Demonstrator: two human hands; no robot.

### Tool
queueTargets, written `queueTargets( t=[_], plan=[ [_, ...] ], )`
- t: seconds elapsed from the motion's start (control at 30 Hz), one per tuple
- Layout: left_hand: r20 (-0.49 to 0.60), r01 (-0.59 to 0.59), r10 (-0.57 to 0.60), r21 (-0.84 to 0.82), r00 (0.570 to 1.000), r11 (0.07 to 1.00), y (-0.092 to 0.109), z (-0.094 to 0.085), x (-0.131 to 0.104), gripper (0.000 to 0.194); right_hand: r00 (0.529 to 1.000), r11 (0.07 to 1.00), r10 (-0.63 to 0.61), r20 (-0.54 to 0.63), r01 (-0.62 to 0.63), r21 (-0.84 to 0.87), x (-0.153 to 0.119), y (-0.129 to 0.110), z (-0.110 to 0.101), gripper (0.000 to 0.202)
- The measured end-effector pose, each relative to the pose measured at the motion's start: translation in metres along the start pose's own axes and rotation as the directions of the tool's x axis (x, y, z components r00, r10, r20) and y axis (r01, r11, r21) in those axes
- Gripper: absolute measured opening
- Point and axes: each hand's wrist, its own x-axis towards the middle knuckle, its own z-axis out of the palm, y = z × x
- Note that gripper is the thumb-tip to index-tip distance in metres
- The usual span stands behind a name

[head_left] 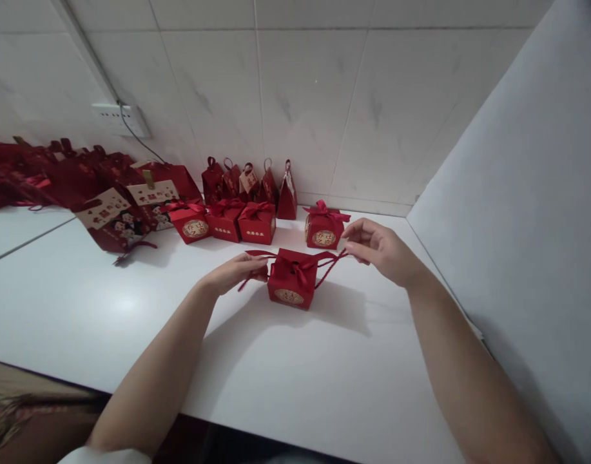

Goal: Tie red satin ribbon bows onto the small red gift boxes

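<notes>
A small red gift box (292, 280) with a gold round emblem stands in front of me, tied on top with a red ribbon bow (301, 267). At its left side, my left hand (237, 270) is closed in a pinch on the red ribbon. A dark red cord (243, 284) hangs below those fingers. On the other side, my right hand (377, 248) pinches the end of a twisted red cord (329, 274) that runs up from the box. Part of what the left fingers hold is hidden.
Behind stand several bow-tied red boxes (256, 225), with one more box (324, 231) further right. Peaked red bags (288, 193) line the tiled wall. More red bags (111, 219) crowd the left. A white panel (508, 193) rises at the right of the white table (295, 374).
</notes>
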Motion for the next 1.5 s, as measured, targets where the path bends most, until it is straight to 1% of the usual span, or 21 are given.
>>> queueTargets(
  t=[0.1, 0.17, 0.23, 0.3, 0.37, 0.43, 0.47, 0.53, 0.63, 0.83, 1.03, 1.1, 1.13, 1.17, 1.23, 1.27, 1.3, 1.37, 1.4, 1.43, 1.5],
  plan=[
    [-0.127, -0.080, 0.048, -0.262, 0.991, 0.962, 0.002, -0.003, 0.002, 0.034, 0.996, 0.963, -0.018, 0.088, 0.041, -0.265, -0.012, -0.017, -0.012, 0.024],
    [-0.180, -0.111, 0.031, -0.453, 0.983, 0.885, 0.005, -0.005, 0.003, 0.034, 0.992, 0.911, 0.023, 0.127, 0.031, -0.412, -0.018, -0.024, -0.017, 0.032],
    [-0.212, -0.133, 0.006, -0.592, 0.977, 0.795, 0.008, -0.006, 0.003, 0.034, 0.992, 0.859, 0.068, 0.108, -0.003, -0.511, -0.021, -0.026, -0.018, 0.048],
    [-0.258, -0.153, -0.019, -0.630, 0.966, 0.762, 0.011, -0.005, 0.003, 0.036, 0.995, 0.822, 0.071, 0.064, -0.022, -0.568, -0.019, -0.023, -0.017, 0.053],
    [-0.290, -0.107, -0.080, -0.577, 0.954, 0.810, 0.011, -0.004, 0.003, 0.033, 0.997, 0.803, 0.054, 0.048, -0.015, -0.596, -0.016, -0.013, -0.015, 0.043],
    [-0.302, -0.024, -0.149, -0.500, 0.942, 0.866, 0.009, -0.004, 0.004, 0.028, 0.997, 0.783, 0.055, 0.049, -0.013, -0.622, -0.012, 0.001, -0.013, 0.016],
    [-0.307, 0.006, -0.170, -0.471, 0.937, 0.882, 0.008, -0.005, 0.004, 0.026, 0.997, 0.758, 0.072, 0.042, -0.027, -0.651, -0.010, 0.009, -0.013, 0.013],
    [-0.330, 0.008, -0.172, -0.445, 0.928, 0.896, 0.005, -0.008, 0.005, 0.024, 0.993, 0.671, 0.117, -0.012, -0.088, -0.736, -0.007, 0.025, -0.014, 0.029],
    [-0.403, -0.055, -0.127, -0.411, 0.906, 0.910, 0.003, -0.016, 0.005, 0.023, 0.980, 0.575, 0.187, -0.074, -0.170, -0.800, -0.005, 0.036, -0.019, 0.024],
    [-0.501, -0.147, -0.051, -0.348, 0.864, 0.926, 0.011, -0.028, -0.001, 0.021, 0.929, 0.581, 0.369, -0.039, -0.263, -0.770, -0.008, 0.015, -0.030, 0.025],
    [-0.492, -0.115, -0.043, -0.286, 0.870, 0.951, 0.013, -0.026, -0.005, 0.025, 0.881, 0.540, 0.473, 0.011, -0.279, -0.794, -0.012, 0.002, -0.033, 0.021],
    [-0.520, -0.087, -0.008, -0.157, 0.854, 0.984, 0.008, -0.024, -0.002, 0.026, 0.862, 0.550, 0.503, 0.065, -0.261, -0.794, -0.015, 0.000, -0.031, 0.024],
    [-0.568, -0.080, 0.056, -0.018, 0.821, 0.997, 0.005, -0.022, -0.001, 0.028, 0.856, 0.564, 0.509, 0.094, -0.249, -0.787, -0.017, -0.002, -0.029, 0.028],
    [-0.613, -0.073, 0.161, 0.166, 0.773, 0.983, 0.003, -0.020, 0.001, 0.031, 0.858, 0.586, 0.500, 0.119, -0.234, -0.776, -0.018, -0.004, -0.027, 0.032],
    [-0.589, -0.056, 0.418, 0.533, 0.692, 0.844, 0.003, -0.014, 0.002, 0.032, 0.897, 0.653, 0.416, 0.152, -0.178, -0.736, -0.021, -0.011, -0.022, 0.038],
    [-0.518, -0.070, 0.499, 0.642, 0.695, 0.764, 0.004, -0.010, 0.002, 0.030, 0.927, 0.689, 0.341, 0.157, -0.132, -0.712, -0.021, -0.014, -0.018, 0.036],
    [-0.424, -0.103, 0.528, 0.700, 0.736, 0.706, 0.006, -0.005, 0.000, 0.029, 0.954, 0.721, 0.253, 0.159, -0.076, -0.689, -0.021, -0.016, -0.013, 0.033],
    [-0.222, -0.179, 0.464, 0.716, 0.858, 0.674, 0.011, 0.006, -0.003, 0.032, 0.983, 0.767, 0.082, 0.165, 0.043, -0.640, -0.017, -0.016, -0.002, 0.028],
    [-0.142, -0.198, 0.414, 0.711, 0.899, 0.675, 0.013, 0.012, -0.005, 0.033, 0.986, 0.785, 0.022, 0.167, 0.087, -0.613, -0.014, -0.014, 0.005, 0.027],
    [-0.091, -0.201, 0.371, 0.711, 0.924, 0.674, 0.014, 0.017, -0.006, 0.036, 0.986, 0.804, -0.017, 0.169, 0.114, -0.584, -0.011, -0.011, 0.011, 0.027],
    [-0.063, -0.180, 0.318, 0.713, 0.946, 0.678, 0.011, 0.025, -0.006, 0.053, 0.986, 0.845, -0.027, 0.164, 0.110, -0.523, -0.005, -0.001, 0.021, 0.034]
  ],
)
